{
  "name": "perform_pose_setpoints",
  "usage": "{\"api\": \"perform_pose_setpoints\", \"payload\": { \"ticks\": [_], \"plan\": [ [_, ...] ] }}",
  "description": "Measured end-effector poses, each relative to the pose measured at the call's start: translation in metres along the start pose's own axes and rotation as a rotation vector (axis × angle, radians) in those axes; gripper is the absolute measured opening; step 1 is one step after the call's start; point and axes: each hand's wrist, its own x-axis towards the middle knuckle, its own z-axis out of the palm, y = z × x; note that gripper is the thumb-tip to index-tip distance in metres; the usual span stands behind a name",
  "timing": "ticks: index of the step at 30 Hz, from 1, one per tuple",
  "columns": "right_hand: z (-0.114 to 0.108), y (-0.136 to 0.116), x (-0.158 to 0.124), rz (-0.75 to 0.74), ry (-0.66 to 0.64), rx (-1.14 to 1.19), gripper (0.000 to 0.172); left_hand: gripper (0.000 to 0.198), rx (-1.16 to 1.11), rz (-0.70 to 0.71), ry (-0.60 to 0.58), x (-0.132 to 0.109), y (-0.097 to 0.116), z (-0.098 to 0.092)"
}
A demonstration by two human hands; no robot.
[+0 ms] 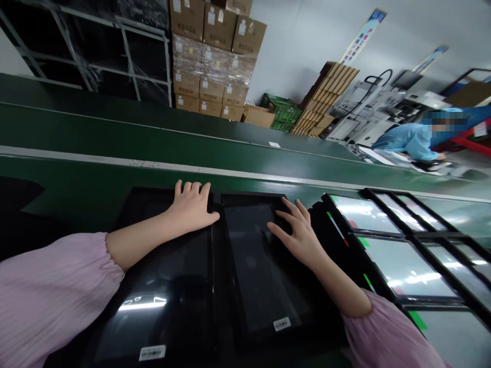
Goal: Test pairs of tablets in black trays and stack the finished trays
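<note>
Right grip [301, 232] at dark screen [249, 271]; green bench [103, 171]; stacked cartons [210, 92] beyond.

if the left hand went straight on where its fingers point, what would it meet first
The left hand would probably meet the pale rail first; depth is unclear, so it might pass above.

Factory floor: long green worktop [230, 148], stacked cartons [218, 59], plastic crates [282, 108].

Dark screen [172, 286] partly hidden behind left forearm [143, 236]; label print [152, 352] too small; lower-right pale panel [456, 337] cut off.
</note>
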Motion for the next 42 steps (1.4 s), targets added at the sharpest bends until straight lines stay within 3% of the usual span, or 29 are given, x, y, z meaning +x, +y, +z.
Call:
{"api": "perform_pose_setpoints", "payload": {
  "ticks": [7, 13, 16, 19, 23, 26, 30, 33, 37, 42],
  "plan": [
    [-0.003, -0.006, -0.003, 0.046, 0.156, -0.015, 0.053, 0.069, -0.039, 0.013, 0.042, 0.000, 0.002, 0.000],
    [-0.014, -0.015, -0.009, -0.032, 0.213, 0.038, 0.042, 0.075, -0.191, -0.043, 0.011, -0.008, -0.012, -0.020],
    [-0.018, -0.019, -0.013, -0.120, 0.212, 0.063, 0.037, 0.082, -0.323, -0.098, 0.044, -0.042, -0.036, -0.037],
    [-0.020, -0.022, -0.016, -0.218, 0.159, 0.109, 0.034, 0.085, -0.466, -0.244, 0.169, -0.091, -0.062, -0.041],
    [-0.022, -0.024, -0.018, -0.319, 0.089, 0.169, 0.031, 0.094, -0.521, -0.438, 0.193, -0.146, -0.081, -0.018],
    [-0.026, -0.027, -0.020, -0.400, 0.039, 0.190, 0.028, 0.099, -0.630, -0.496, 0.216, -0.166, -0.082, 0.000],
    [-0.032, -0.032, -0.026, -0.554, -0.122, 0.191, 0.023, 0.095, -0.716, -0.489, 0.237, -0.172, -0.076, 0.004],
    [-0.031, -0.030, -0.028, -0.563, -0.183, 0.121, 0.023, 0.094, -0.659, -0.479, 0.212, -0.173, -0.071, -0.002],
    [-0.024, -0.023, -0.024, -0.425, -0.086, -0.028, 0.030, 0.096, -0.576, -0.482, 0.158, -0.176, -0.066, -0.008],
    [-0.019, -0.018, -0.018, -0.385, 0.133, -0.003, 0.031, 0.102, -0.464, -0.437, 0.142, -0.170, -0.072, -0.005]
  ]
}}
